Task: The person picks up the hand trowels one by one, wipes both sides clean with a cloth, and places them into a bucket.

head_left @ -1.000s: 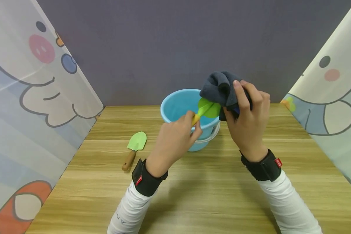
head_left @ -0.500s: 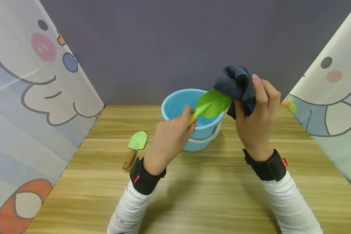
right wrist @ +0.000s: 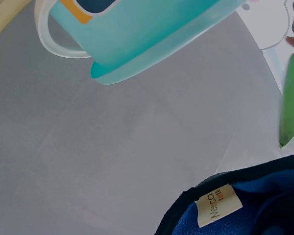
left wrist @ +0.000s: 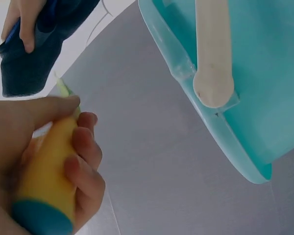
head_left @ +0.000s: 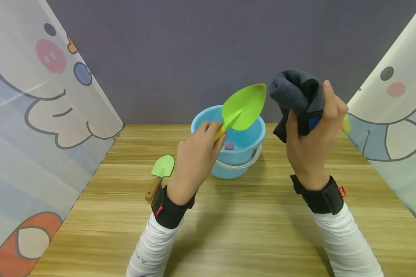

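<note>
Where the wood-grained tabletop (head_left: 249, 231) lies on the near side of a round, light-blue plastic bucket (head_left: 230, 172), two white sleeves (head_left: 154, 250) reach forward, each ending at a black strap wristband (head_left: 170, 207). Flat on the table, to the left of the bucket, is a small, pale-green-bladed, wooden-handled trowel (head_left: 162, 168), blade pointing away. At the bucket's near-left side, the person's left hand (head_left: 195, 157) has its fingers curled round the handle of a yellow-handled trowel with a bright green, leaf-shaped blade (head_left: 242, 111); a teal cap (left wrist: 41, 218) finishes the handle. From the head view, that blade shows over the bucket, tilted up and rightward. To the bucket's right, the right hand (head_left: 315, 132) grips a bunched, dark grey-blue cloth (head_left: 294, 94) in the air, bright blue on one face, with a cream label (right wrist: 218, 205); cloth and blade are apart. Inside the bucket sits a small, round purple thing (head_left: 229, 145), and the bucket's white plastic handle (left wrist: 213, 73) hangs low on its near side. Behind the bucket rises a dark grey wall (head_left: 187, 57), flanked by pale cartoon-printed panels (head_left: 395, 104)
</note>
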Available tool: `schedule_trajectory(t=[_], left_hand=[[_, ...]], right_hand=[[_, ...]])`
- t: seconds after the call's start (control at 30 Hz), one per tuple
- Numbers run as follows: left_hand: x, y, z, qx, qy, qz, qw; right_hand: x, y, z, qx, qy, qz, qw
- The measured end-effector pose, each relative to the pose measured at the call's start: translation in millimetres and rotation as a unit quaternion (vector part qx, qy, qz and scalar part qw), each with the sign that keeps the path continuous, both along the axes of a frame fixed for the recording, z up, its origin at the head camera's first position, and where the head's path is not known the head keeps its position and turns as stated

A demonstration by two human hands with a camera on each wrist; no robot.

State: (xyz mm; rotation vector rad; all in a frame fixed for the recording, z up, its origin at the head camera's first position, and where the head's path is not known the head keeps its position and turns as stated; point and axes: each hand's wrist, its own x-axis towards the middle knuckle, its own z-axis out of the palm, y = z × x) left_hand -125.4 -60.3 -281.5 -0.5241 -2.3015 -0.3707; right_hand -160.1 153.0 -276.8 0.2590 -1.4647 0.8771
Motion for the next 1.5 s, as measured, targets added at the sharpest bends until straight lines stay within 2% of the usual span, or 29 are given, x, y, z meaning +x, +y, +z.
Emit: schedule_trajectory(t=[0.1,0.27,0.43,0.57,0.77,0.93,1.03,1.23,1.5], left_hand=[[0.0,-1,0.4,0.009,0.004,0.019,0.9998],[-0.5,-1,1.5,0.033,-0.021,0.018,0.9991],[-0.5,0,2.8,0.056,-0.058,-0.006,0.9967],[0.5,0,3.5,0.075,-0.073,-0.042,0.9936],[2.3,1,3.8,0.082,-0.059,-0.084,0.9914],[4.3,2,2.3,0.065,-0.045,-0.139,0.9872],[4.7,3,1.0,0.048,-0.030,-0.159,0.9856],[4.9,2,-1.4,0.019,0.004,-0.168,0.9856],[6.3,2,-1.8,0.007,0.012,-0.173,0.9849]], right_hand=[[2.1,0,2.1,-0.012,0.010,0.012,1.000],[7.8,-3,5.3,-0.032,0.036,0.028,0.998],[14.0,-14,3.2,-0.038,0.069,0.043,0.996],[19.1,-24,-4.2,-0.016,0.085,0.082,0.993],[22.9,-36,-17.5,0.056,0.085,0.133,0.986],[20.9,-41,-24.7,0.133,0.071,0.142,0.978],[19.3,-43,-26.1,0.161,0.069,0.138,0.975],[19.5,-43,-27.0,0.165,0.067,0.134,0.975],[19.9,-43,-27.2,0.159,0.063,0.120,0.978]])
